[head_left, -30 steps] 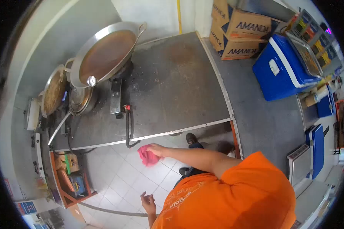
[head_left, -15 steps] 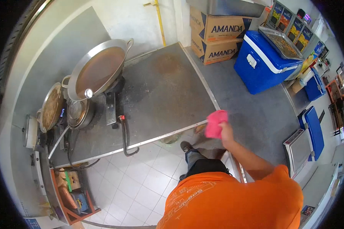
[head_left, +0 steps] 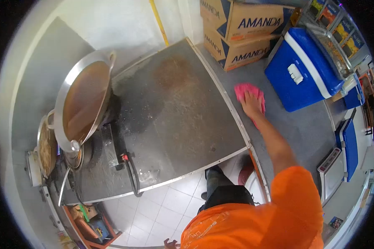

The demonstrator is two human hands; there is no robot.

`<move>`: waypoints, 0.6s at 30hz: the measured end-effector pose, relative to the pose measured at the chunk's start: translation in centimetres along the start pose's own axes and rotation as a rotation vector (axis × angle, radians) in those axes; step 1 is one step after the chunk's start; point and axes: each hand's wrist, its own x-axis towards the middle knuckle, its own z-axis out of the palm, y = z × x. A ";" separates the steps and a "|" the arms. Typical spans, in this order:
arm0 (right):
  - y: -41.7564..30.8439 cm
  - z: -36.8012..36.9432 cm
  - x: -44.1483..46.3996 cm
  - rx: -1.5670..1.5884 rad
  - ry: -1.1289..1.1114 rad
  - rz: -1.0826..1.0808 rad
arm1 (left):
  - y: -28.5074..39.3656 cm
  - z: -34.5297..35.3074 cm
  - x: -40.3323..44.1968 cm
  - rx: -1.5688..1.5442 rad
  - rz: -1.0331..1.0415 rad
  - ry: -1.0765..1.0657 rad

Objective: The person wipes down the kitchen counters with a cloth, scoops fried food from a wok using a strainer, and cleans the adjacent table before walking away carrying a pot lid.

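Observation:
My right hand (head_left: 251, 103) presses a pink cloth (head_left: 259, 96) onto the grey counter (head_left: 295, 133), between the metal-edged stove table and the blue cooler (head_left: 301, 70). The cloth lies partly spread under the fingers. My left hand (head_left: 170, 244) shows only in part at the bottom edge, low over the tiled floor; its fingers are apart and no object shows in it.
A large pan of brown liquid (head_left: 85, 97) stands on a burner at the left, with smaller pans (head_left: 46, 147) beside it. A black hose (head_left: 132, 176) hangs over the table edge. AMANDA boxes (head_left: 253, 25) are stacked behind the counter. A scale (head_left: 331, 170) sits at the right.
My right hand has carried the pink cloth from over the floor, rightward past the table corner, and down onto the grey counter. My left hand has come back into view at the bottom.

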 end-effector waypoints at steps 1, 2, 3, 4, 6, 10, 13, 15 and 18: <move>-2.1 1.0 4.1 0.011 0.076 0.104 | 1.8 0.3 -0.3 -0.020 -0.071 -0.015; -4.3 2.0 7.0 0.022 0.155 0.207 | 3.4 0.2 -0.2 -0.037 -0.106 -0.028; -6.6 4.0 8.8 -0.045 0.186 0.192 | 4.8 0.1 -0.2 -0.054 -0.133 -0.044; -9.3 5.8 10.2 -0.109 0.223 0.170 | 6.2 -0.1 -0.1 -0.080 -0.153 -0.054; -16.5 6.9 10.0 -0.097 0.182 0.097 | 8.2 0.3 0.2 -0.147 -0.191 -0.072; -29.3 8.1 11.9 0.216 0.133 -0.259 | 8.3 -1.0 1.0 -0.829 -0.559 -0.314; -36.6 8.5 17.0 0.224 0.120 -0.133 | 11.2 -0.3 -1.7 -0.863 -0.406 -0.221; -39.3 10.3 20.4 0.213 0.268 -0.111 | 14.2 1.5 -4.3 -0.624 -0.110 -0.042; -43.7 10.8 24.3 0.234 0.287 -0.085 | 16.1 3.3 -7.1 -0.104 -0.246 0.040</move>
